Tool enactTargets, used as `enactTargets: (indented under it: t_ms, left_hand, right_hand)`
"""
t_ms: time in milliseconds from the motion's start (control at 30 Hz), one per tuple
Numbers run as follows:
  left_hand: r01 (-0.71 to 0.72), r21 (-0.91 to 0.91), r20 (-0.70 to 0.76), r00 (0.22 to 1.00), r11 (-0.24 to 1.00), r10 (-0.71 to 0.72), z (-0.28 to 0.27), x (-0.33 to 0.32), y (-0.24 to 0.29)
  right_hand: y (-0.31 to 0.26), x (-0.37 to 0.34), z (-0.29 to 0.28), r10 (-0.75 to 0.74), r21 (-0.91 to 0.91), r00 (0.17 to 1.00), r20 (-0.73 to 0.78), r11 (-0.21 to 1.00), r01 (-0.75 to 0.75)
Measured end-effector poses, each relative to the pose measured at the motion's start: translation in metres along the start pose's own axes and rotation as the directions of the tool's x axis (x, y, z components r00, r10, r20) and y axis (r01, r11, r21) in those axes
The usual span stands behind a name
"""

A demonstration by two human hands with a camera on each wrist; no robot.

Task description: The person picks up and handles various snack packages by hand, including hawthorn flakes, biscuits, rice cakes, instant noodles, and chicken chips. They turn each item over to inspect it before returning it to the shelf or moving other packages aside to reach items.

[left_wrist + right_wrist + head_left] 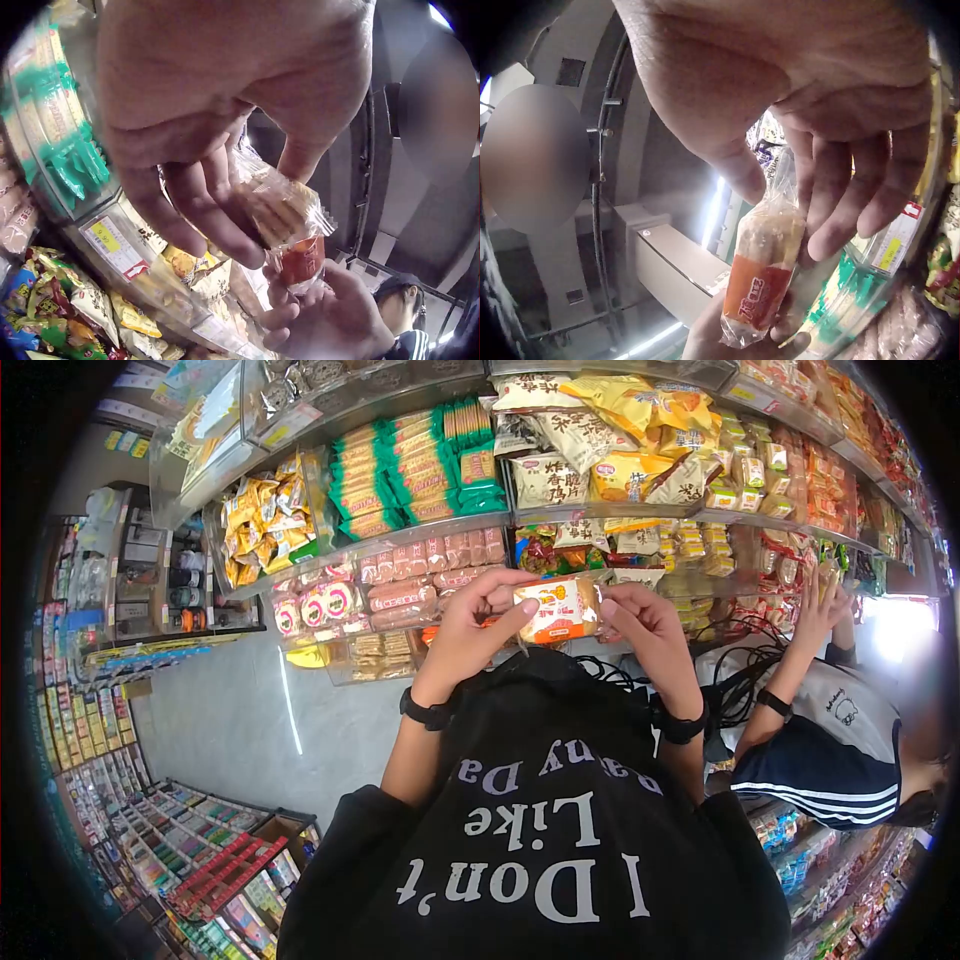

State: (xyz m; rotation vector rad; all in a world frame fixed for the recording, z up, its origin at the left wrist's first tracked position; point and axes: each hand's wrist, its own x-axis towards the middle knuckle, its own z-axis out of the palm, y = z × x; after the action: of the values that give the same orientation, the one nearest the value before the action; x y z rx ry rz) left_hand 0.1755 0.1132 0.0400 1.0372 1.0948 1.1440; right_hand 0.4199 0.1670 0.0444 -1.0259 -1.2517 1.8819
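Observation:
Between my two hands, in front of my chest, is a small clear-wrapped snack packet (556, 610) with an orange and white label and pale pieces inside. My left hand (478, 622) pinches its left end, thumb across the front and fingers behind. At the other end my right hand (648, 628) pinches the wrapper between thumb and fingers. In the left wrist view the packet (281, 206) shows its crimped clear edge and pale layered contents. The right wrist view shows the orange label of the packet (759, 289) with the twisted clear wrapper just under my right thumb.
Tiered clear shelf bins stand ahead, holding green-wrapped biscuits (410, 470), yellow snack bags (645, 415) and pink sausage-like packs (405, 600). Another person (840, 710) stands at my right, one arm reaching to the shelf. Grey floor (230, 710) and further shelving lie to the left.

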Motion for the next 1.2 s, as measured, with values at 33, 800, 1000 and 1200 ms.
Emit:
enactTargets:
  t_ms: [33, 800, 1000, 1200]
  left_hand:
    - [-0.02, -0.024, 0.0, 1.0, 1.0, 0.02, 0.001, 0.0, -0.001]
    - [0.01, 0.014, 0.032, 0.999, 1.0, -0.011, 0.009, -0.009, -0.011]
    - [0.057, 0.021, 0.039, 0.998, 0.998, -0.057, 0.006, -0.012, -0.009]
    - [0.061, -0.047, 0.03, 0.998, 0.997, -0.059, 0.006, -0.015, -0.017]
  right_hand:
    - [0.001, 0.001, -0.001, 0.005, 0.001, 1.0, 0.003, 1.0, -0.005]
    - [0.008, -0.003, -0.019, -0.06, -0.098, 0.998, 0.036, 0.993, 0.064]
    - [0.01, -0.005, -0.024, 0.021, -0.217, 0.999, 0.032, 0.976, -0.014]
    - [0.01, -0.006, -0.018, -0.057, -0.234, 0.997, 0.047, 0.97, 0.067]
